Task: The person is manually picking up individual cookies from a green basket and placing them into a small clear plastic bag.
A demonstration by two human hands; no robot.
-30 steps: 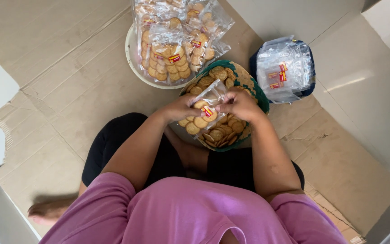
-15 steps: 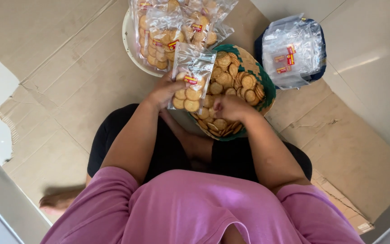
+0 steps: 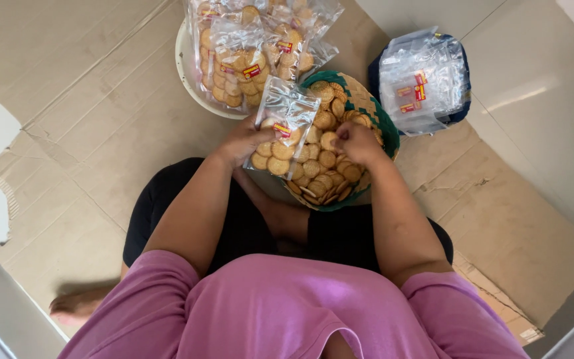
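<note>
clear pouch [image 3: 286,126] part-filled with round biscuits, gripped by left hand [image 3: 246,141]; right hand [image 3: 357,143] now closed over basket [image 3: 373,106], off pouch.

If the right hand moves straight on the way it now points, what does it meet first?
The right hand points left across the woven basket, so it would probably first meet the clear biscuit bag held by the left hand, though depth is unclear.

Short-sleeved pink top [image 3: 287,312], black trousers [image 3: 167,206], bare forearms, bare foot [image 3: 78,306].
</note>
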